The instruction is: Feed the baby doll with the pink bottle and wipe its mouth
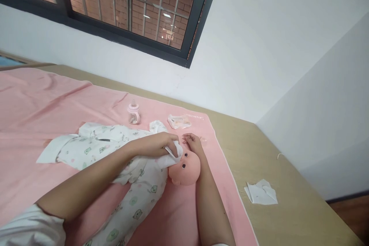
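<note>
A baby doll (pixel 188 171) lies on the pink blanket (pixel 184 207), its head toward the right. It wears white clothes printed with green and brown animals (pixel 138 184). My left hand (pixel 158 144) is closed on a white tissue (pixel 175 152), pressed against the lower part of the doll's face, so the mouth is hidden. Beyond the top of the head, my right hand (pixel 193 142) rests with its fingers loosely apart and nothing in them. The right forearm runs along the crown of the head.
A baby bottle (pixel 133 113) with pink handles stands behind the doll. Nearby lies a small plastic packet (pixel 179 121). On the wooden surface (pixel 230 138) at right is a crumpled white tissue (pixel 261 193). A wall (pixel 248 46) and barred window (pixel 129 7) border the back.
</note>
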Demonstrator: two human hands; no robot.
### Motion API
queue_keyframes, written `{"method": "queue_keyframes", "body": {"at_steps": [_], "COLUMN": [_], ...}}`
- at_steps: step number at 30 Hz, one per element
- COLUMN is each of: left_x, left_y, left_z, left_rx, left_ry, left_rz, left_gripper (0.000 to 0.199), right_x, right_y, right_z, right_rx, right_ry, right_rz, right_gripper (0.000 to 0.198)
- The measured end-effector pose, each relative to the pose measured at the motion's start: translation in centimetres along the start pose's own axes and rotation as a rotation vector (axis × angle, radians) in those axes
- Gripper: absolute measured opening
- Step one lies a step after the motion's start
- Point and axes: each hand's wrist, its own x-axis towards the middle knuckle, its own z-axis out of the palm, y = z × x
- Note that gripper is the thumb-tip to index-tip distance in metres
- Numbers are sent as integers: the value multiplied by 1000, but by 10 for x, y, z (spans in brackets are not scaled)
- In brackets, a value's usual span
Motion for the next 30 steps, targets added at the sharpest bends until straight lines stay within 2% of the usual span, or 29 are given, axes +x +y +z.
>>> {"method": "queue_keyframes", "body": {"at_steps": [3,5,7,10,12,13,17,19,22,25,28,30], "left_x": [-4,-8,-12,-18,-21,-23,-29,-32,-37,-46,-59,-69], "left_y": [2,1,-1,-6,-9,-9,-9,-8,-10,-17,-37,-58], "left_z": [-5,-9,-14,-20,-25,-27,-34,-37,-45,-57,-70,-78], "left_rx": [-73,-51,30,147,187,197,210,217,200,144,65,-16], "left_ry": [30,140,286,437,470,476,480,486,503,557,696,772], "left_rz": [43,52,35,-12,-41,-55,-67,-66,-86,-125,-211,-323], "left_gripper": [50,48,43,39,39,40,42,41,36,35,56,68], "right_x": [-2,-5,-13,-37,-55,-64,-85,-88,-86,-79,-66,-54], "right_y": [-15,-42,-80,-139,-167,-175,-184,-182,-183,-184,-179,-172], "right_z": [0,1,4,16,28,35,57,64,67,61,43,27], "right_rx": [11,31,68,2,-140,-236,-535,-575,-517,-417,-356,-342], "right_ry": [5,14,16,-182,-328,-345,-255,-216,-183,-160,-84,-23], "right_rz": [-10,-90,-245,-435,-538,-564,-592,-590,-560,-483,-309,-207], "right_gripper": [21,23,26,26,28,30,23,17,21,23,26,28]}}
